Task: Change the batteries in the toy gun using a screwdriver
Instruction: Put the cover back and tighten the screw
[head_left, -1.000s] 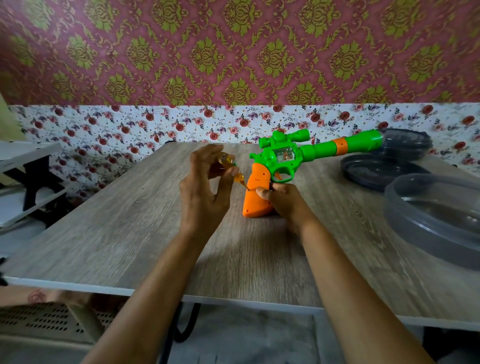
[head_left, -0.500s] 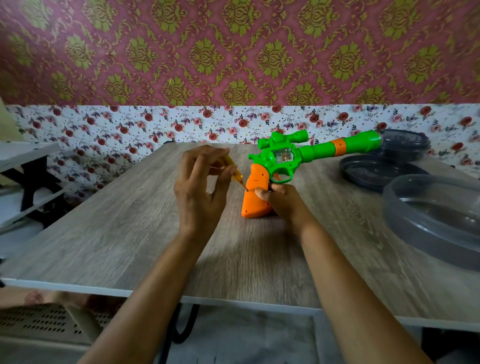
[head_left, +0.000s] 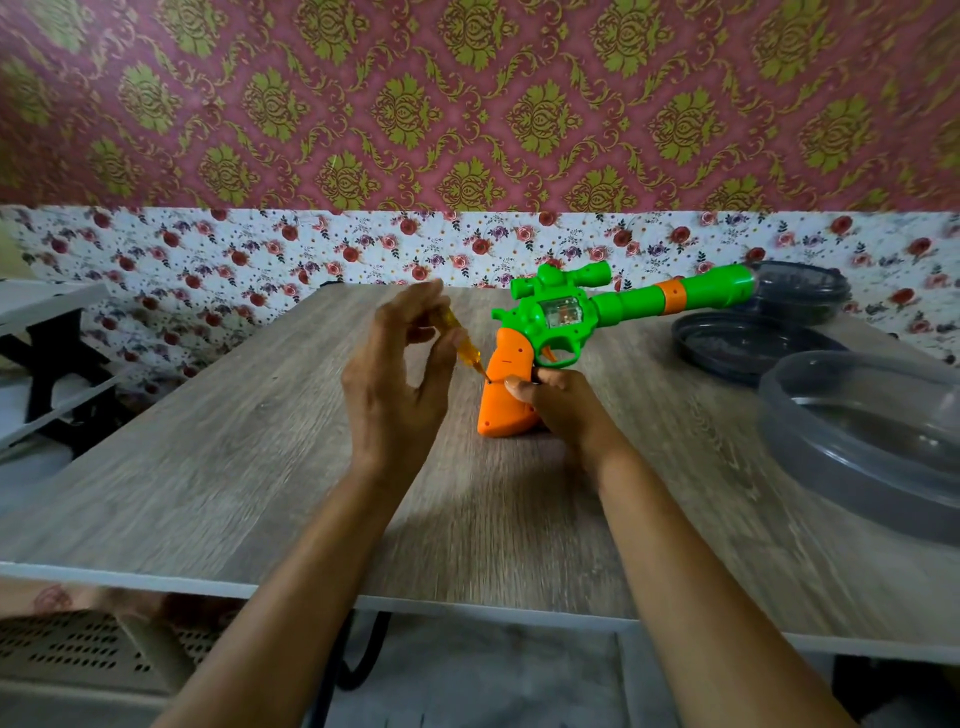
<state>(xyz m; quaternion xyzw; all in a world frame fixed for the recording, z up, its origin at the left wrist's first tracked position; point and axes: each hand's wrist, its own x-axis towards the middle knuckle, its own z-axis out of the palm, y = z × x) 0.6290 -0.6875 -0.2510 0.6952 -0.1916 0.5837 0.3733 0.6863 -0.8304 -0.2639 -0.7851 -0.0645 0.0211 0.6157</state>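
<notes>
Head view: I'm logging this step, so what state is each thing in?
toy gun: standing on its orange grip, barrel pointing right, grip closed.
screwdriver: tilted, tip at a hole in the grip.
left hand: pinches the screwdriver.
right hand: holds the grip.
clear container: open, no lid on it.
dark lid: lying flat, on no container.

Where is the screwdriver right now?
The screwdriver sits mid-frame in the head view, pinched by the left hand, tip against the orange grip of the toy gun.

screwdriver (head_left: 464, 349) handle behind left hand (head_left: 392, 389), right hand (head_left: 563, 402) fingers behind toy gun (head_left: 623, 300), container (head_left: 831, 457) cut off right
</notes>
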